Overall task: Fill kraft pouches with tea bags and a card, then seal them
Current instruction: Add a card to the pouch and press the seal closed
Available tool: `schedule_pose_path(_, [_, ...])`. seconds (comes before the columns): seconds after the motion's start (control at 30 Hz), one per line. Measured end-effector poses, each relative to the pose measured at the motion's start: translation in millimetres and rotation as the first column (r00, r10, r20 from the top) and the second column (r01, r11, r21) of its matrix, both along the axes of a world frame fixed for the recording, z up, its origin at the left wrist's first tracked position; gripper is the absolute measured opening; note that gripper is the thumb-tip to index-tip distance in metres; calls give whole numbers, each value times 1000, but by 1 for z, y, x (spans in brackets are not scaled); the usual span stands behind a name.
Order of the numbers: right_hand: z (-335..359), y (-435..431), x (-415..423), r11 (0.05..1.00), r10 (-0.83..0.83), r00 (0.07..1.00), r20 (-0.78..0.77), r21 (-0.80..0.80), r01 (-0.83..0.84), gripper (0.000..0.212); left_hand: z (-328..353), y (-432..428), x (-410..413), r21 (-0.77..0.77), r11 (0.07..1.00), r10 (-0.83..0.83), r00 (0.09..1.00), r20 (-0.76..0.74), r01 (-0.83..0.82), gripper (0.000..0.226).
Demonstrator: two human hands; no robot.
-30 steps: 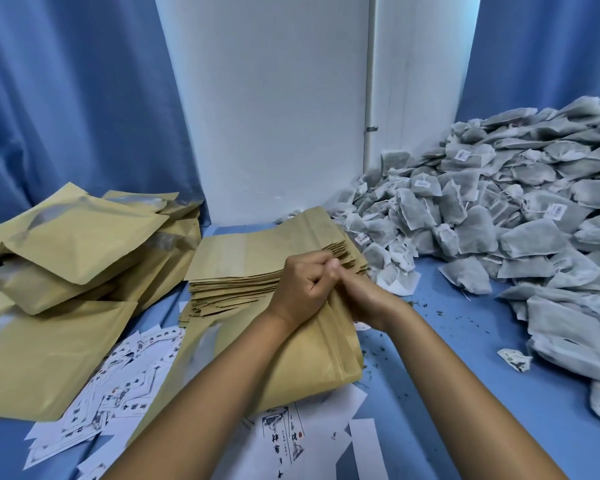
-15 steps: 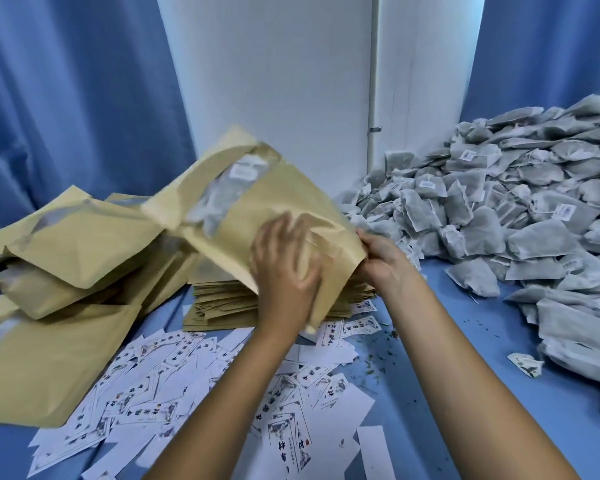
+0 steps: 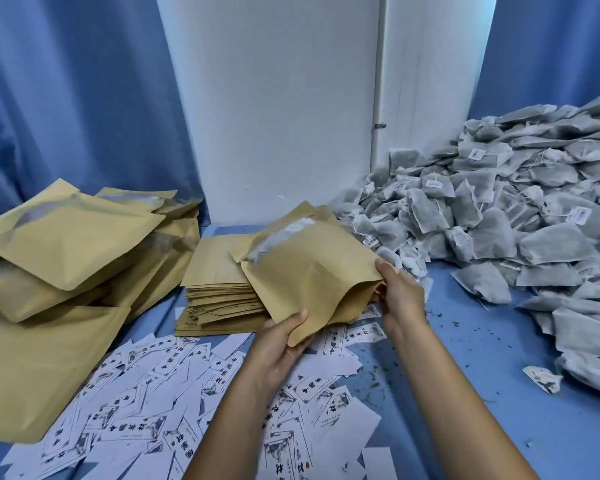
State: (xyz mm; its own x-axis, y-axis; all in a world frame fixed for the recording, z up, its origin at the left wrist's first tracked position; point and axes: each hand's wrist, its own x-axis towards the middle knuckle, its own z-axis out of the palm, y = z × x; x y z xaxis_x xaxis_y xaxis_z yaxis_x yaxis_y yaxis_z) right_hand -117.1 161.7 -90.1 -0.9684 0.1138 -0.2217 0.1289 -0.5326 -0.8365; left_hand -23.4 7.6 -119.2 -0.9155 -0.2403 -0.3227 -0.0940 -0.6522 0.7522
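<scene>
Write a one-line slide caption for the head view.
Both hands, left and right, hold a kraft pouch above the flat pouch stack, between printed cards and heaped tea bags.

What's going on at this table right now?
A person holds one kraft pouch in both bare hands: the left hand grips its near corner, the right hand its right edge. It hangs above a stack of flat pouches. Printed cards lie scattered in front, a heap of tea bags sits to the right, and bulging pouches are piled on the left.
</scene>
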Motion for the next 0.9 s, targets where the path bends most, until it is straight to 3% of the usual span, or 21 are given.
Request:
schedule_pose_path(0.07, [0, 5, -1, 992, -9, 996, -88, 128, 20, 7, 1, -3, 1, -102, 994, 47, 999, 27, -44, 25])
schedule_pose_path(0.17, [-16, 11, 1, 896, -87, 969, -233, 407, 178, 18, 1, -1, 6, -295, 955, 49, 998, 34, -37, 19])
schedule_pose_path(0.2, [-22, 12, 3, 885, -98, 967, -234, 425, 192, 18, -1, 0, 7, -340, 940, 55, 998, 31, -41, 18])
schedule_pose_path(0.37, [-31, 17, 3, 968, 122, 989, -85, 229, -99, 11, -11, 4, 9, -368, 922, 136, 990, 27, -117, 17])
schedule_pose_path(0.47, [-37, 17, 2, 926, 56, 994, -99, 378, -14, 12, -16, 3, 7, -367, 924, 130, 991, 39, -107, 18])
schedule_pose_path(0.57, [-41, 17, 3, 931, -23, 994, -110, 361, 62, 8, -21, 1, 4, -347, 932, 131, 990, 59, -103, 16])
schedule_pose_path(0.77, [-40, 7, 9, 948, 205, 978, -34, 256, -190, 11, -27, 1, 2, -391, 908, 195, 978, 69, -153, 16])
schedule_pose_path(0.9, [-43, 6, 7, 923, 105, 989, -106, 381, -57, 26, -27, -2, 0, -378, 918, 176, 979, 107, -124, 21])
